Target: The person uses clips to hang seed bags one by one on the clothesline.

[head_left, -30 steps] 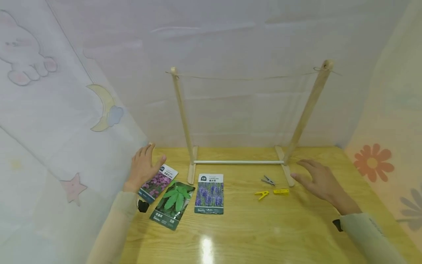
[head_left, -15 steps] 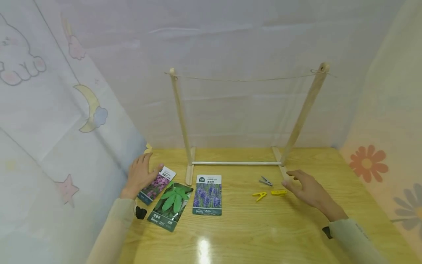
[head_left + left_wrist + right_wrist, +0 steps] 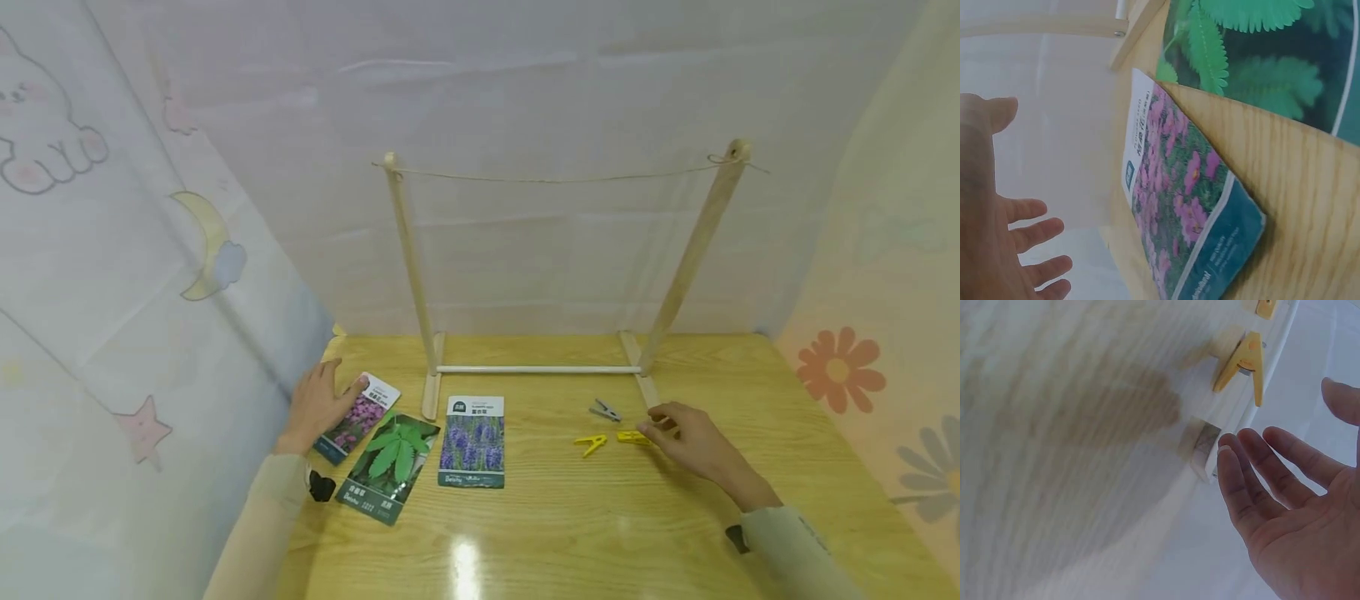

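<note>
My left hand hovers with spread, relaxed fingers over a seed packet with pink flowers; the left wrist view shows that packet with no finger on it. Beside it lie a seed packet with a green leaf and one with purple flowers. At the right, my right hand reaches to a yellow clothespin, its fingers loosely bent around the near end. In the right wrist view a yellow clothespin stands apart from the thumb and fingers. Another yellow clothespin and a grey clothespin lie just left.
Behind these stands a wooden frame, with a left post and a right post. A thin string runs between their tops, and a white rod joins them low down. Printed sheets wall in the wooden table.
My right hand has moved left and down, from beside the frame's right foot to the yellow clothespin. My left hand has stayed over the pink-flower packet, shifting slightly lower.
</note>
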`<state>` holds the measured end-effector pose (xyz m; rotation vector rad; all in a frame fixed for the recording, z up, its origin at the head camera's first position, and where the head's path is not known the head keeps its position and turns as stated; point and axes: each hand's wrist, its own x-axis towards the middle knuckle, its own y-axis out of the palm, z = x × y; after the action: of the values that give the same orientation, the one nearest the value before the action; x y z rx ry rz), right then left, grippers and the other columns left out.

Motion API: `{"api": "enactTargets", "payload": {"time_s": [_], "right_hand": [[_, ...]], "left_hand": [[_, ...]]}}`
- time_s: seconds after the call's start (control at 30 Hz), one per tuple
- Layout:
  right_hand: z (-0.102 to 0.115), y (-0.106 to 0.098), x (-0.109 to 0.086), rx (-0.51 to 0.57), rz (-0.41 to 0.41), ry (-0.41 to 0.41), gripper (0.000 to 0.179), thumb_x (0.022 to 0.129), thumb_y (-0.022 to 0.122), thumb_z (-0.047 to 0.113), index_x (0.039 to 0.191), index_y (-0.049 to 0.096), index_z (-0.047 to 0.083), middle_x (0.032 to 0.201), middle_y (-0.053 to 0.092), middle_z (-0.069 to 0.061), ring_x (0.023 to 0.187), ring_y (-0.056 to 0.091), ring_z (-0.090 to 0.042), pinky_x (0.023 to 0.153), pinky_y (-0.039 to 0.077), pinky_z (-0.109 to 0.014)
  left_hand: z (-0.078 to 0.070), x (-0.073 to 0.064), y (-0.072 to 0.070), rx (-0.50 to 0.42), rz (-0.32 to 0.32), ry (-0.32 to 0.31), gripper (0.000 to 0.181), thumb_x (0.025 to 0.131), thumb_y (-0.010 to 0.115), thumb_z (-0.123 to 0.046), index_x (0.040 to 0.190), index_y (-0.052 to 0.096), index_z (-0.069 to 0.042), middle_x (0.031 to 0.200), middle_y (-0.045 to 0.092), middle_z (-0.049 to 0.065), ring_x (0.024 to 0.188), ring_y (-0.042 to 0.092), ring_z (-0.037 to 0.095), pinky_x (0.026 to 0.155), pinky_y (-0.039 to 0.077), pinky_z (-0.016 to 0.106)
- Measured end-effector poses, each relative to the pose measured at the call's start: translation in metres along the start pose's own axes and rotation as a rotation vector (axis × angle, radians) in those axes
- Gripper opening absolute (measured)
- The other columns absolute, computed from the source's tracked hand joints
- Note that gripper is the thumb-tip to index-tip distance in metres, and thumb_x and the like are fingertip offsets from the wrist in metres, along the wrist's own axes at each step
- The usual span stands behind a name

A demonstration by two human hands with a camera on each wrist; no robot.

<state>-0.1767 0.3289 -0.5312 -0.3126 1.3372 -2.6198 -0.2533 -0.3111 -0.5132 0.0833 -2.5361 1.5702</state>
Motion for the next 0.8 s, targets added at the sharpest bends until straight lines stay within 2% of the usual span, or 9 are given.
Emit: {"api": "enactTargets", "payload": {"time_s": [0.13, 0.3, 0.57, 0.8], "right_hand": [[-0.001, 0.004, -0.001, -0.017, 0.002, -0.008, 0.050, 0.108, 0.066, 0.034, 0.127, 0.067, -0.012, 0.111, 0.075, -0.019, 0.095, 0.073, -0.029, 0.080, 0.064, -0.051], [-0.002, 0.011, -0.001, -0.036, -0.005, -0.011, 0.044, 0.107, 0.068, 0.031, 0.122, 0.070, -0.011, 0.106, 0.076, -0.013, 0.092, 0.072, -0.023, 0.078, 0.063, -0.044], [-0.003, 0.019, -0.001, -0.041, -0.039, -0.016, 0.018, 0.104, 0.072, 0.024, 0.099, 0.077, 0.008, 0.097, 0.074, -0.002, 0.087, 0.069, -0.016, 0.074, 0.061, -0.034], [-0.003, 0.022, -0.001, -0.037, -0.051, 0.001, 0.015, 0.102, 0.075, 0.021, 0.093, 0.075, 0.009, 0.091, 0.070, 0.000, 0.082, 0.064, -0.011, 0.070, 0.057, -0.028]], "left_hand": [[0.003, -0.002, 0.003, 0.016, 0.028, -0.015, 0.085, 0.106, 0.057, -0.056, 0.157, 0.041, 0.010, 0.153, 0.048, 0.037, 0.135, 0.050, 0.060, 0.111, 0.042, 0.072], [0.006, -0.004, 0.007, 0.051, 0.064, -0.025, 0.085, 0.104, 0.064, -0.050, 0.156, 0.040, 0.012, 0.154, 0.046, 0.038, 0.133, 0.050, 0.062, 0.109, 0.044, 0.073], [0.014, -0.006, 0.020, 0.066, 0.100, -0.056, 0.088, 0.100, 0.066, -0.053, 0.156, 0.040, 0.010, 0.154, 0.045, 0.038, 0.134, 0.048, 0.063, 0.107, 0.044, 0.075], [0.011, -0.009, 0.025, 0.068, 0.154, -0.086, 0.090, 0.099, 0.069, -0.051, 0.158, 0.037, 0.010, 0.153, 0.046, 0.038, 0.135, 0.048, 0.061, 0.107, 0.044, 0.074]]}}
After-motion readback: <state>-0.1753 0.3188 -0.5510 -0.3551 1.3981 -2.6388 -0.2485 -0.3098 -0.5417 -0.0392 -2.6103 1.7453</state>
